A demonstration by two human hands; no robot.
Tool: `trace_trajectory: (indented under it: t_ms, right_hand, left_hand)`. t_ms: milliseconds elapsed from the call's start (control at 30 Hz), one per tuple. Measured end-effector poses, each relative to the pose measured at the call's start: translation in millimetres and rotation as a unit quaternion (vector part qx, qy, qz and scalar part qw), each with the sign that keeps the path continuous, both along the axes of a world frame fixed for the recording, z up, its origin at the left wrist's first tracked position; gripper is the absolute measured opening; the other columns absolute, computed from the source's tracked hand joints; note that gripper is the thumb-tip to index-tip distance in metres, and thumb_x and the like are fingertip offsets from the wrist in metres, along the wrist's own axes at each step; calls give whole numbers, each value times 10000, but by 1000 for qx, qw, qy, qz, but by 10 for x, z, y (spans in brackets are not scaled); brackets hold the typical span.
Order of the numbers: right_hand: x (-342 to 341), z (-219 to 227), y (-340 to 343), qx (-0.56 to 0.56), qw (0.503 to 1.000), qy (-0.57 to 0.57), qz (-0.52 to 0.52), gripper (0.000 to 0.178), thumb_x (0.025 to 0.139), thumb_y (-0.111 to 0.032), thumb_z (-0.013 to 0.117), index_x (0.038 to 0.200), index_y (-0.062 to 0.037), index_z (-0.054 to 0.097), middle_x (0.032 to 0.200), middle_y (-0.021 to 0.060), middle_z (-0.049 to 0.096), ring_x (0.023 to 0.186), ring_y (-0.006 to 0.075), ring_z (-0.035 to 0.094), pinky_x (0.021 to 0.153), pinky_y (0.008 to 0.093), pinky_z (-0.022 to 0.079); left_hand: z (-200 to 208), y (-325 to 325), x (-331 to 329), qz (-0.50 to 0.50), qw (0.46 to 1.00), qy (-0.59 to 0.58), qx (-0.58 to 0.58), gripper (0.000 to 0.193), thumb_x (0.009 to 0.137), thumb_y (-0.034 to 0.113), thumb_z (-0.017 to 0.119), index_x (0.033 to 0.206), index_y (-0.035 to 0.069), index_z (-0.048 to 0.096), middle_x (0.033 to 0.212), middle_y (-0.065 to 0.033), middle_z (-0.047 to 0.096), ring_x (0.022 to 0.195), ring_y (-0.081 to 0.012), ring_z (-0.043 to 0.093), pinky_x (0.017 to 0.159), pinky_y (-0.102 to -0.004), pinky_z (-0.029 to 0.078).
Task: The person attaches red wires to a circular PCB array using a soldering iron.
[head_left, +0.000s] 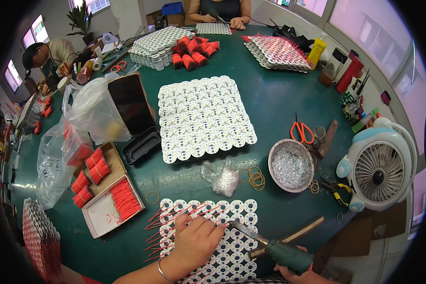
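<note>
A sheet of joined round white circuit boards (244, 220) lies in front of me, with thin red wires (154, 227) sticking out over its left side. My left hand (199, 239), a bracelet at its wrist, rests over the sheet with fingers pinched on a red wire, mostly hidden under the fingers. From the lower right, my right hand (291, 273) grips a green-handled soldering gun (288, 255). Its metal tip meets the sheet right beside my left fingertips.
Beyond lies a stack of board sheets (203, 118). Left, a cardboard box (97, 225) holds red wire bundles. To the right are a bowl of silvery scraps (291, 165), orange scissors (302, 132), pliers (337, 189), a wooden strip (288, 236) and a fan (381, 170). Other people work farther off.
</note>
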State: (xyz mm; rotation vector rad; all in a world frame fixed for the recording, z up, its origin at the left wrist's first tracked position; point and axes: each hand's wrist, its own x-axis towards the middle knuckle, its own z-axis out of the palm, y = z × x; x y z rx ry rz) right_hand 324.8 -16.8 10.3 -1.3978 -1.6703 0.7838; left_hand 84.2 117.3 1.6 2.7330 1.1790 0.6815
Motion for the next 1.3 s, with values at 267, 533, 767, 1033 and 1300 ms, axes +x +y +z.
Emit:
trace_trajectory:
  t_ms: [267,533,767,1033,1300]
  right_hand:
    - [-95,115,85,15,1000,-16,10,523,729,-114,698,1145,50,427,1017,172,595,897,244,600,766,332,477]
    - [-123,157,131,-44,983,177,26,353,789,-119,626,1081,43,511,813,131,622,712,212,613,648,299,494]
    - [38,28,-105,27,997,-70,13,246,803,-134,611,985,25,567,765,105,629,654,200,612,700,330,477]
    - [-37,8,-173,-13,997,-73,-4,433,734,-121,694,1088,19,488,991,144,612,844,206,610,751,330,473]
    - [-104,8,-93,19,999,-4,25,480,741,-122,687,1134,15,447,1013,154,593,868,206,598,743,320,477]
  left_hand:
    - [5,4,8,1,1000,5,-17,102,713,147,579,802,149,628,653,35,476,680,-121,492,752,-356,294]
    - [13,-4,28,10,1000,9,-17,59,705,151,586,760,144,607,661,30,486,694,-128,496,750,-350,303]
    - [165,-107,-30,14,999,-12,26,83,695,156,590,775,146,612,663,36,483,685,-123,497,744,-346,309]
    - [38,-173,-88,6,1000,-3,6,120,687,139,563,793,137,621,656,29,470,677,-126,498,733,-343,313]
    - [24,-164,-93,4,1000,-10,-3,122,686,136,560,790,121,621,653,20,471,678,-131,500,729,-337,316]
